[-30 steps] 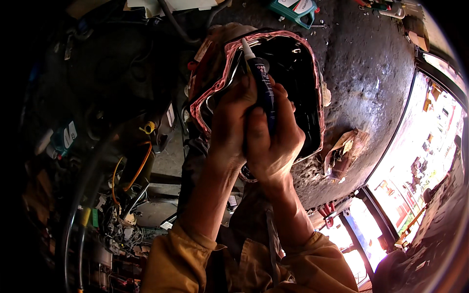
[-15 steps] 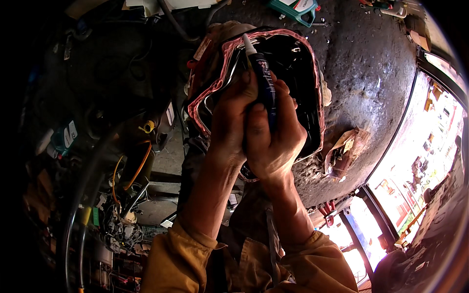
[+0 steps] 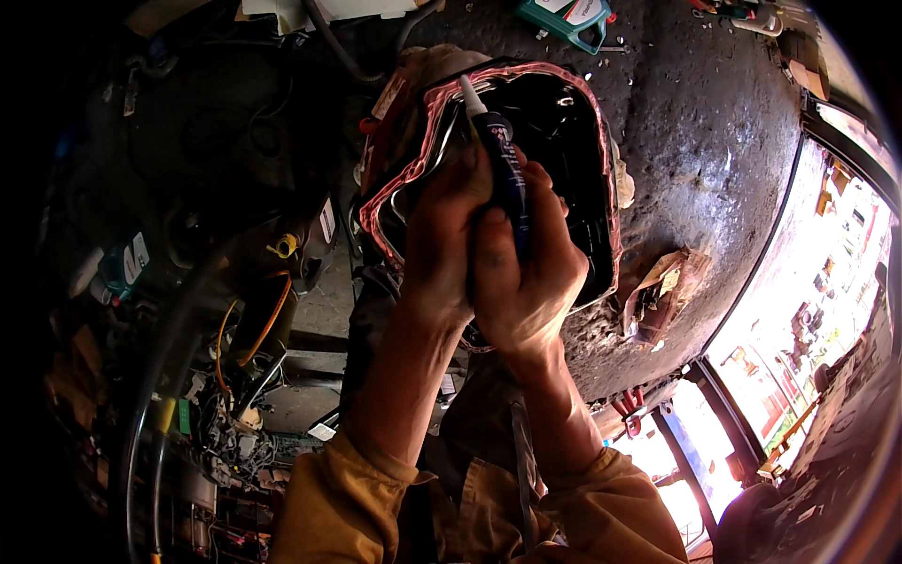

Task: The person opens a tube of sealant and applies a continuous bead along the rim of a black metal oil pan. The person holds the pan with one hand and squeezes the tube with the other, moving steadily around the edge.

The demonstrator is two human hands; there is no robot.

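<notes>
- We see the dark blue tube (image 3: 505, 155) slanting over the black pan (image 3: 550, 117), its white nozzle (image 3: 473, 97) at the pan's far left corner; we cannot tell whether the tip touches.
- Our left hand (image 3: 445, 226) has its grip closed around the tube's left side; our right hand (image 3: 528, 263) grips its lower end.
- A pink bead (image 3: 434, 115) runs along the pan's rim.
- Beyond the pan's far edge, a teal bottle (image 3: 567, 19) lies on the floor (image 3: 686, 160).
- Off its right edge lies brown scrap (image 3: 665, 293).
</notes>
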